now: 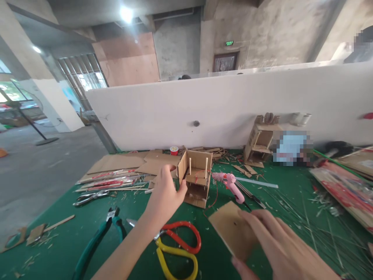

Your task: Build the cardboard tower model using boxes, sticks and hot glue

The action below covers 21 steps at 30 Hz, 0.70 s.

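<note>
My left hand (166,192) reaches forward and grips the left wall of a small cardboard model house (196,177) standing on the green table (67,249). The model has two thin wooden posts inside and red wire at its base. Nearer me, my right hand (279,249) holds a flat brown cardboard piece (231,229) by its right edge, thumb beneath and fingers on top. A pink glue gun (231,184) lies just right of the model.
Scissors with red and yellow handles (180,249) and green-handled pliers (99,237) lie near my left forearm. Flat cardboard sheets (125,163), sticks and scraps litter the far left. A second cardboard model (259,146) stands by the white partition (233,105). Packaged materials (346,186) lie at right.
</note>
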Available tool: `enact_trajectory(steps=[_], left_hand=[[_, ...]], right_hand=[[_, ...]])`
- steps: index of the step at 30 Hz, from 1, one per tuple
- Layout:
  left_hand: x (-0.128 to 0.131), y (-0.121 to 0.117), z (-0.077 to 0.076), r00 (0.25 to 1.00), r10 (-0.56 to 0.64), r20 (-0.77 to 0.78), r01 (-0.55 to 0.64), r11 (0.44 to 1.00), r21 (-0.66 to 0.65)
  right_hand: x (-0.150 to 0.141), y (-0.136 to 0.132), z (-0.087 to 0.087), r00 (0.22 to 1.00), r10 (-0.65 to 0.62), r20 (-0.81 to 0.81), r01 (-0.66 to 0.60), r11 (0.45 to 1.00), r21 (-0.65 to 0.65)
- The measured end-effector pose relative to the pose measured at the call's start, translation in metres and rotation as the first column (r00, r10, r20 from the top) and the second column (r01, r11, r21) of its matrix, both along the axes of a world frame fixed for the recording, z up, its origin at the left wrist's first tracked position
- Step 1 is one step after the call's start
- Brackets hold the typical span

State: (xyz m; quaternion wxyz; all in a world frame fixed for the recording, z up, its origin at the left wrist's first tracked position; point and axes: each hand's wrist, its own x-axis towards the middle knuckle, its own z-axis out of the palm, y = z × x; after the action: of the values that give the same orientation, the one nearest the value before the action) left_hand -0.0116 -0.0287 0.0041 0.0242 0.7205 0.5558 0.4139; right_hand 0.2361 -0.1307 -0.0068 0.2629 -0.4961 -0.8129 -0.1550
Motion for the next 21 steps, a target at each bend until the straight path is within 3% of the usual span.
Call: enact_trajectory(steps=[2, 4, 6, 7, 9, 11, 13, 17, 21], left_hand=[[-0.003, -0.019, 0.021, 0.997, -0.044, 0.061, 0.040, 0.997, 0.067], [-0.001, -0.043, 0.039, 0.975, -0.184, 0.126, 0.161, 0.972, 0.172], [0.006, -0.065, 0.052, 0.930, -0.363, 0.057, 0.356, 0.928, 0.106], [0.012, -0.073, 0.055, 0.917, -0.384, 0.104, 0.379, 0.923, 0.064], [0.022, -0.081, 0.055, 0.880, -0.347, 0.323, 0.389, 0.919, -0.072], [0.029, -0.079, 0.053, 0.813, -0.237, 0.532, 0.397, 0.894, -0.208], [0.030, -0.070, 0.052, 0.753, -0.141, 0.642, 0.390, 0.882, -0.264], [0.016, -0.055, 0.061, 0.709, -0.145, 0.690, 0.413, 0.879, -0.239], [0.003, -0.052, 0.077, 0.727, -0.165, 0.667, 0.445, 0.853, -0.274]], right_hand=[[-0.010, 0.004, 0.022, 0.996, -0.035, -0.076, 0.038, 0.999, 0.029], [-0.022, 0.009, 0.039, 0.987, -0.073, -0.146, 0.082, 0.995, 0.060], [-0.033, 0.013, 0.050, 0.979, -0.084, -0.184, 0.103, 0.990, 0.095], [-0.039, 0.015, 0.052, 0.978, -0.084, -0.193, 0.106, 0.989, 0.107], [-0.048, 0.019, 0.054, 0.975, -0.080, -0.205, 0.110, 0.984, 0.138], [-0.056, 0.022, 0.054, 0.974, -0.078, -0.211, 0.115, 0.979, 0.166], [-0.061, 0.023, 0.054, 0.982, -0.038, -0.184, 0.077, 0.975, 0.208], [-0.058, 0.027, 0.059, 0.986, 0.146, -0.079, -0.124, 0.964, 0.234], [-0.046, 0.046, 0.065, 0.958, 0.272, -0.088, -0.245, 0.941, 0.231]])
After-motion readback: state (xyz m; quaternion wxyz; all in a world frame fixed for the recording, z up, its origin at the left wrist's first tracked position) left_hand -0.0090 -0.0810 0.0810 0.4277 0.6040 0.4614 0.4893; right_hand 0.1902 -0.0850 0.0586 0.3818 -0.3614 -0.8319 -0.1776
